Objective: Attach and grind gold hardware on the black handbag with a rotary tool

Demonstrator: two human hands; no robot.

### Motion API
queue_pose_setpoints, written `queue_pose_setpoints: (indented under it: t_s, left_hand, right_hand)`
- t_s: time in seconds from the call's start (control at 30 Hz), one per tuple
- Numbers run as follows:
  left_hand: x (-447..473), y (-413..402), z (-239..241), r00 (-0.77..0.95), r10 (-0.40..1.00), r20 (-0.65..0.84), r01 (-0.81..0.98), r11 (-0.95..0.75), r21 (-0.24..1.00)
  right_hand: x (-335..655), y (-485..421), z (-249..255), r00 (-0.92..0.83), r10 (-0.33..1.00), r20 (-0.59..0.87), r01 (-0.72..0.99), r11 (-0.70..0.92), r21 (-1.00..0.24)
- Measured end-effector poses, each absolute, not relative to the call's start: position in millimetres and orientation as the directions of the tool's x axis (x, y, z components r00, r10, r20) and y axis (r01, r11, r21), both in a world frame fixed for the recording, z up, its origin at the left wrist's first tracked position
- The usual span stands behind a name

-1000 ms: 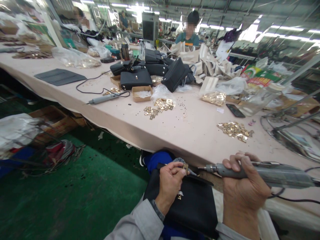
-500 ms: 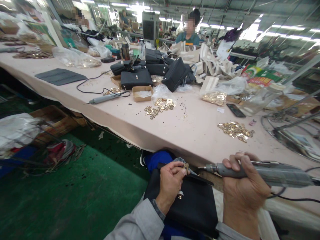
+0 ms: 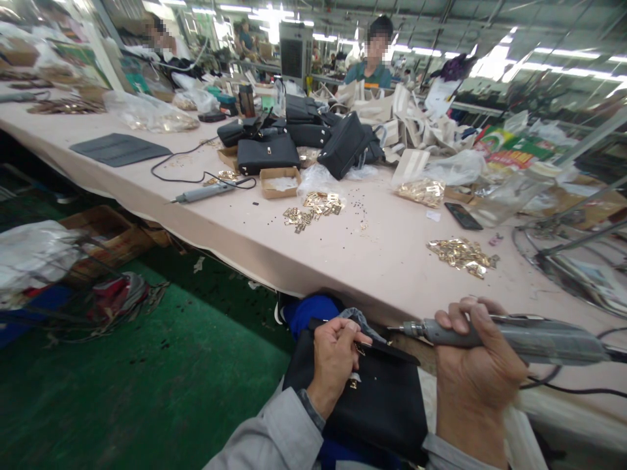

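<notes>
My right hand (image 3: 477,356) is wrapped around a grey electric screwdriver (image 3: 543,341), its bit pointing left. My left hand (image 3: 334,359) is closed in a pinch on a small gold metal plate (image 3: 361,349), largely hidden by the fingers. Beneath that hand, a black bag (image 3: 377,405) rests on my lap, its flap edge lifted toward the table. A small gold clasp (image 3: 353,384) shows on the bag's front, just below my left hand. The screwdriver's tip is a short way right of my left fingers, apart from the plate.
On the pink-covered table (image 3: 382,261) lie piles of gold fittings (image 3: 463,256), a phone (image 3: 463,216), a second screwdriver (image 3: 208,190) and a small cardboard box (image 3: 279,183). Black bags (image 3: 268,154) are heaped behind them. A person (image 3: 371,59) sits across the table.
The gold plate has turned and dropped slightly in my left fingers, so less of it shows. My right hand and the screwdriver have hardly moved.
</notes>
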State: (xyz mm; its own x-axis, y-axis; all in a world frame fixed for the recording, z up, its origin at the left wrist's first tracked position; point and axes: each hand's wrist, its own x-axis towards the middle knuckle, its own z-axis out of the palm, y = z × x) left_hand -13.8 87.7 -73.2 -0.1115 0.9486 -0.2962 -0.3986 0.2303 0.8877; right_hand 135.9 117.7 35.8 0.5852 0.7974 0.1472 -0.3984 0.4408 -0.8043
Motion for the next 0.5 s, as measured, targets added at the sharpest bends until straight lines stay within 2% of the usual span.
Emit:
queue_pose_setpoints:
  t_s: [0.23, 0.5]
  left_hand:
    - [-13.7, 87.5, -75.4, -0.095, 0.950, -0.298, -0.426, 0.232, 0.875]
    - [-19.0, 86.3, -63.4, -0.013, 0.947, -0.320, -0.539, 0.263, 0.800]
  right_hand:
    - [136.9, 119.4, 29.7, 0.573, 0.811, 0.116, -0.448, 0.429, -0.785]
    - [140.3, 119.8, 28.1, 0.596, 0.796, 0.105, -0.430, 0.427, -0.796]
